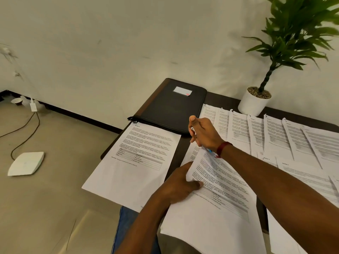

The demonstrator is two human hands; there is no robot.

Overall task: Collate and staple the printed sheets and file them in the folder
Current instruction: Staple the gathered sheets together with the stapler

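Observation:
My left hand [180,186] grips the left edge of a set of printed sheets [216,204] lying at the near middle of the table. My right hand [203,133] is closed around a small stapler [209,150], mostly hidden, at the top corner of that set. A stapled set [134,162] lies to the left, overhanging the table edge. A closed black folder [172,107] with a white label lies behind it. Several more printed sheets [275,136] fan out in a row on the right.
A white pot with a green plant [254,102] stands at the back right of the dark table [218,99]. On the floor to the left lie a white flat device [25,163] and cables [27,129]. The wall is close behind.

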